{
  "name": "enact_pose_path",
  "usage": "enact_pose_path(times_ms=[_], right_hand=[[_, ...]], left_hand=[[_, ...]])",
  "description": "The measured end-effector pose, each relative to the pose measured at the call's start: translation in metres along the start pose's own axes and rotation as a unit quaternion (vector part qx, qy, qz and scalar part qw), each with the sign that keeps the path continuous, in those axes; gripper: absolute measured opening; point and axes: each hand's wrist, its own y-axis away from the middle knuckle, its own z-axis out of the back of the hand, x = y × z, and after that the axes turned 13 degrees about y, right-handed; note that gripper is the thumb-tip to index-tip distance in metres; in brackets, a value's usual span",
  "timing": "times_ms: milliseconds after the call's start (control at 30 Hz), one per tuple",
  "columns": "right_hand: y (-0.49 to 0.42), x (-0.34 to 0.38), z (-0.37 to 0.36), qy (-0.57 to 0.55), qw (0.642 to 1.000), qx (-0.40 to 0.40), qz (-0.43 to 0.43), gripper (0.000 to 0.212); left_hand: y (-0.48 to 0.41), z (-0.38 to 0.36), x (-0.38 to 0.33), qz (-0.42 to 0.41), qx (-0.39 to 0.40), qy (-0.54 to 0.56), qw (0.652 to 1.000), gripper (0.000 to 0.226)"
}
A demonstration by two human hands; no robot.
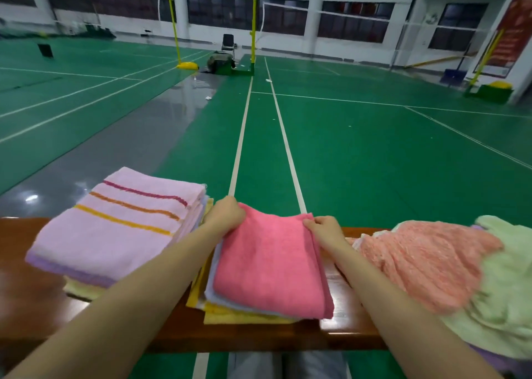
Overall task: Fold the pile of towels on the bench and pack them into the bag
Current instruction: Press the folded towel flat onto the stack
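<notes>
1. A person seated at a wooden bench (259,335) beside a green badminton court (374,162) holds a folded pink towel (270,266) by its two far corners.
2. The left hand (227,214) has its fingers curled over the towel's far left corner, gripping the cloth.
3. The right hand (325,230) pinches the far right corner, thumb on top and fingers tucked along the edge.
4. The pink towel lies flat between the forearms, on top of a small stack that includes a pale blue towel (211,280) and a yellow towel (244,316).
5. Just to the left, touching that stack, stands a taller folded stack topped by a lilac striped towel (121,229).
6. To the right, a coral towel (426,260) and a pale green towel (506,292) lie unfolded in a loose heap.
</notes>
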Motion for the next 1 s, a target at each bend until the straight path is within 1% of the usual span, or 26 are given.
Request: enact_pose_path(times_ms=[33, 100, 167, 200, 233, 300, 333, 400, 433, 467, 533, 567, 633, 667, 800, 900, 1000], right_hand=[[0.000, 0.000, -0.005, 0.010, 1.000, -0.021, 0.001, 0.022], [0.004, 0.001, -0.014, 0.044, 0.997, -0.061, 0.001, 0.022], [0.014, 0.004, -0.020, 0.085, 0.990, -0.107, 0.030, 0.037], [0.021, 0.007, -0.023, 0.109, 0.984, -0.131, 0.058, 0.042], [0.027, 0.009, -0.026, 0.140, 0.975, -0.145, 0.089, 0.047], [0.039, 0.012, -0.034, 0.190, 0.965, -0.131, 0.126, 0.057], [0.043, 0.010, -0.039, 0.201, 0.966, -0.106, 0.124, 0.054], [0.048, 0.004, -0.047, 0.195, 0.973, -0.055, 0.107, 0.045], [0.048, 0.001, -0.052, 0.184, 0.977, -0.043, 0.101, 0.044], [0.047, -0.003, -0.056, 0.183, 0.977, -0.037, 0.100, 0.047], [0.047, -0.006, -0.061, 0.193, 0.974, -0.042, 0.115, 0.065], [0.045, -0.008, -0.062, 0.198, 0.972, -0.040, 0.118, 0.067], [0.044, -0.007, -0.061, 0.193, 0.976, -0.024, 0.099, 0.050], [0.046, -0.007, -0.060, 0.181, 0.979, -0.022, 0.091, 0.046], [0.053, -0.005, -0.056, 0.141, 0.987, -0.019, 0.080, 0.044], [0.053, -0.004, -0.054, 0.128, 0.989, -0.021, 0.076, 0.043], [0.055, -0.004, -0.053, 0.123, 0.989, -0.023, 0.075, 0.043]], left_hand=[[0.001, -0.004, 0.001, 0.007, -0.008, -0.001, 1.000, 0.029], [0.009, -0.005, -0.002, -0.007, -0.027, -0.048, 0.998, 0.032], [0.017, -0.006, -0.005, -0.081, -0.073, -0.139, 0.984, 0.038], [0.023, -0.007, -0.008, -0.134, -0.094, -0.167, 0.972, 0.045], [0.028, -0.011, -0.012, -0.187, -0.102, -0.170, 0.962, 0.051], [0.042, -0.025, -0.018, -0.254, -0.074, -0.162, 0.951, 0.056], [0.050, -0.034, -0.019, -0.264, -0.050, -0.162, 0.949, 0.055], [0.061, -0.050, -0.012, -0.243, -0.005, -0.174, 0.954, 0.050], [0.063, -0.057, -0.005, -0.225, 0.007, -0.181, 0.957, 0.050], [0.064, -0.062, 0.002, -0.208, 0.010, -0.195, 0.959, 0.050], [0.062, -0.068, 0.013, -0.180, -0.003, -0.229, 0.957, 0.050], [0.062, -0.068, 0.015, -0.173, -0.012, -0.239, 0.955, 0.050], [0.064, -0.070, 0.013, -0.165, -0.023, -0.252, 0.953, 0.050], [0.064, -0.071, 0.011, -0.162, -0.022, -0.255, 0.953, 0.051], [0.064, -0.072, 0.011, -0.162, -0.022, -0.256, 0.953, 0.060], [0.065, -0.073, 0.010, -0.164, -0.027, -0.237, 0.957, 0.052], [0.065, -0.073, 0.009, -0.168, -0.031, -0.226, 0.959, 0.051]])
